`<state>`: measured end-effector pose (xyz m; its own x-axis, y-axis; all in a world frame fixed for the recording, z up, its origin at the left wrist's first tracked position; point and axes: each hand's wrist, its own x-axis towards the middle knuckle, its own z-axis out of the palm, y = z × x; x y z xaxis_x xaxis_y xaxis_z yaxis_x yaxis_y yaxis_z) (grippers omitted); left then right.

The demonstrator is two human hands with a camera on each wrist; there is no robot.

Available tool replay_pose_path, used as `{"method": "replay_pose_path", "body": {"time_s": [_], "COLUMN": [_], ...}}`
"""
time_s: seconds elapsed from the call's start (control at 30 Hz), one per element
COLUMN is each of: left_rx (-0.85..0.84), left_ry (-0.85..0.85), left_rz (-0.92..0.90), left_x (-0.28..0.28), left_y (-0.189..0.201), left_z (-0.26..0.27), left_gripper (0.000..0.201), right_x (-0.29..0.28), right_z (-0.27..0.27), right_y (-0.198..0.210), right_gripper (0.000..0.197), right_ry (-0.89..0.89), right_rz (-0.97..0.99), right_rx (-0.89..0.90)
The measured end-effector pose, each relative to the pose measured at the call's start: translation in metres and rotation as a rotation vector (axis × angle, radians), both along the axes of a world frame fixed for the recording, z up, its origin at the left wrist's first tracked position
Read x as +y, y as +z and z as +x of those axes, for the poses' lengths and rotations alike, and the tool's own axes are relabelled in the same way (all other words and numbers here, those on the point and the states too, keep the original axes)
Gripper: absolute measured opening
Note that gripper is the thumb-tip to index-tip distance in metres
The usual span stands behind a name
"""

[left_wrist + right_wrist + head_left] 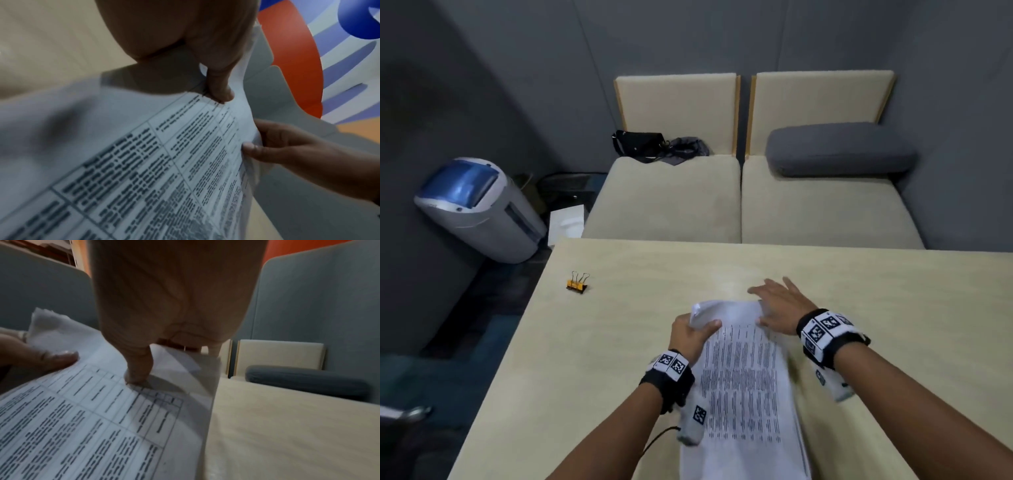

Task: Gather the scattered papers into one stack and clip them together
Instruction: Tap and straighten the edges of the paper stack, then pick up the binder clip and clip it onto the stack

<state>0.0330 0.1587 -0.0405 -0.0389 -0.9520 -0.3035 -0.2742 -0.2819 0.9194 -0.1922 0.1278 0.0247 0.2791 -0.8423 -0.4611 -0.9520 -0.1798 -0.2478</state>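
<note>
Both forearms reach forward over the pale wooden counter (640,342), each wrist wrapped in a black band with black-and-white marker squares. The left hand (690,337) grips the far left corner of the stack of white printed papers (743,387), thumb curled on top and the other fingers underneath, so that corner curls upward. The right hand (779,306) sits at the far right corner, its thumb pressing down on the top sheet while the outstretched fingers (758,291) lie spread beyond the far edge, over the counter. In the right wrist view the right edge of the papers bends up beside that thumb. The sheets carry a table of ruled lines and dark text, blurred beyond reading; they lie lengthwise toward the person, roughly squared, with a few lower edges showing along the right side. The small orange binder clip with wire handles (578,283) stands on the counter well apart, to the left of the left hand and farther from the person, touched by neither hand.
</note>
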Motion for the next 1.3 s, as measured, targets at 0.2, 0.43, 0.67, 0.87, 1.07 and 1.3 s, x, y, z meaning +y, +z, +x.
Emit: {"method": "replay_pose_path", "body": {"time_s": [0.2, 0.43, 0.67, 0.87, 1.07, 1.3], "left_rx": [-0.112, -0.840, -1.193, -0.849, -0.214, 0.760], "left_ry": [-0.184, -0.005, -0.320, 0.005, -0.016, 0.072], "left_rz": [0.038, -0.076, 0.185, 0.052, -0.026, 0.289], "left_x": [-0.035, -0.157, -0.177, -0.146, -0.131, -0.122], "left_y": [-0.003, -0.006, -0.026, -0.028, -0.002, 0.064], "left_z": [0.044, 0.207, 0.279, 0.202, 0.090, -0.004], "left_gripper": [0.032, 0.033, 0.030, 0.021, 0.025, 0.025], "right_x": [-0.028, -0.041, -0.049, -0.041, -0.029, -0.013], "right_z": [0.034, 0.040, 0.038, 0.037, 0.037, 0.033], "right_y": [-0.026, -0.073, -0.090, -0.087, -0.073, -0.060], "right_gripper": [0.015, 0.018, 0.017, 0.017, 0.019, 0.022], "right_ry": [0.051, 0.039, 0.023, 0.053, 0.060, 0.054], "right_rz": [0.046, 0.048, 0.082, 0.009, -0.034, -0.100], "right_rx": [0.105, 0.182, 0.140, 0.136, 0.146, 0.141]}}
